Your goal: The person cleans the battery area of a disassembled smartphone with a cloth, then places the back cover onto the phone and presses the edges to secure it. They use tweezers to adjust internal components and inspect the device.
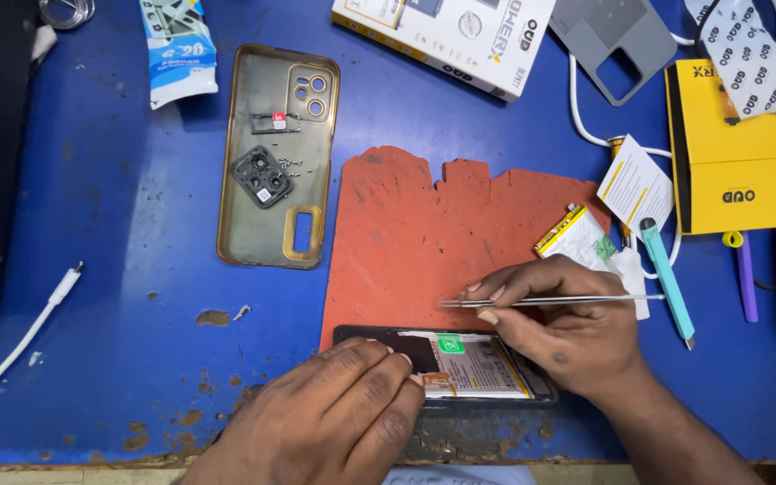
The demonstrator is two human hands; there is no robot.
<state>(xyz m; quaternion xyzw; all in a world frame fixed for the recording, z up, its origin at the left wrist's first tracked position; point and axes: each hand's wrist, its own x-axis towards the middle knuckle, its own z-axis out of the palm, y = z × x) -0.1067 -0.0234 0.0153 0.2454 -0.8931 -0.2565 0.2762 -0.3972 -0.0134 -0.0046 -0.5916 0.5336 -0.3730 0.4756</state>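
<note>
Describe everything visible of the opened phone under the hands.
The opened phone lies flat, back off, at the near edge of the red mat on the blue table. Its dark frame surrounds a pale battery with a green label and an orange flex strip. The left hand presses on its left part; the right hand, holding metal tweezers, rests over its right end.

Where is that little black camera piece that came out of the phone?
The black camera module lies inside the gold-rimmed back cover, upper left of the head view, left of the red mat and beyond the left hand.
</note>
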